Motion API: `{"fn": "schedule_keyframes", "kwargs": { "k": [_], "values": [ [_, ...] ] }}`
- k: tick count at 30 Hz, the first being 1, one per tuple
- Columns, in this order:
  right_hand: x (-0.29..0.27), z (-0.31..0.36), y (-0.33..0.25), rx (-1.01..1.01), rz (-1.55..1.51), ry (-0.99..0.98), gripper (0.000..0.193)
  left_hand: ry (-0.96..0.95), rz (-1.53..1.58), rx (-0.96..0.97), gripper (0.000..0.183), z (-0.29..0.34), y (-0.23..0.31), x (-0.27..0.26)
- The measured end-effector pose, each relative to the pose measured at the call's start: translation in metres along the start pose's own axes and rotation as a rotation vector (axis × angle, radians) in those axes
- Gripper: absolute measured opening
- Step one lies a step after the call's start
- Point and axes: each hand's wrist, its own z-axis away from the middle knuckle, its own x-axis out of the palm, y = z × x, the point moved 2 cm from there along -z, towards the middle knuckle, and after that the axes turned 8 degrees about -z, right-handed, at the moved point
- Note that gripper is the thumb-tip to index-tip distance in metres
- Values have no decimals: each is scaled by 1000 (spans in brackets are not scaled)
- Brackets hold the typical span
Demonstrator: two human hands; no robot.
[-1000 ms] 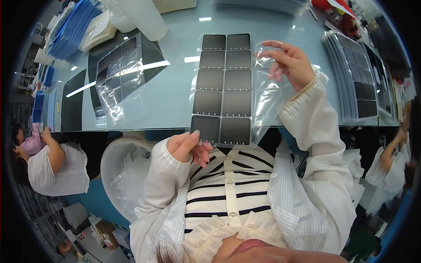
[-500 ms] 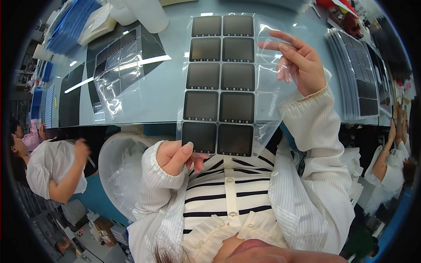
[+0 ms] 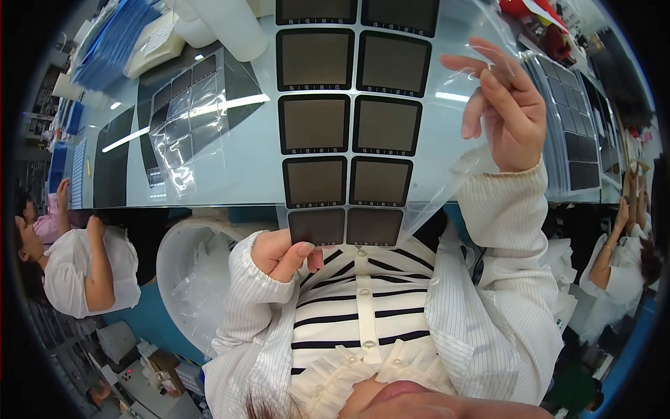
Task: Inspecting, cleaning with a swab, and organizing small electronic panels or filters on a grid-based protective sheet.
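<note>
A clear sheet bearing two columns of dark, black-framed rectangular panels (image 3: 314,124) is held up in front of me, its far end raised. My left hand (image 3: 279,257) pinches its near left corner, thumb on top. Off to the right, my right hand (image 3: 515,115) is closed, thumb against fingertips, on a thin clear film (image 3: 433,209) that stretches from the sheet's right side. Some of its fingers stick out to the left. The film is see-through, so where it joins the sheet is hard to make out.
A second clear sheet with panels (image 3: 187,115) lies on a dark mat at the left of the table. Stacked panel sheets (image 3: 565,126) stand at right. White bottles (image 3: 237,31) and blue sheets (image 3: 115,45) are at the back left. Below the edge is a white bin (image 3: 188,279).
The sheet's far end has risen toward me, so its panels look larger. My right hand has moved right and slightly nearer with the film; my left hand stays at the corner.
</note>
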Motion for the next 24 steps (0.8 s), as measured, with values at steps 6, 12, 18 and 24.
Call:
{"fn": "schedule_keyframes", "kwargs": {
  "k": [6,12,18,24],
  "values": [
    [-1,-3,-8,-102,14,-9,31,-21,-26,-7,26,-3,2,-2],
    [-5,-2,-2,-30,61,-55,34,-78,-73,8,28,-4,-6,-5],
    [9,-5,34,477,23,-55,40,-49,-48,-200,32,4,-26,-9],
    [18,-16,65,775,6,79,53,191,-26,-416,40,1,-20,-16]
  ]
}}
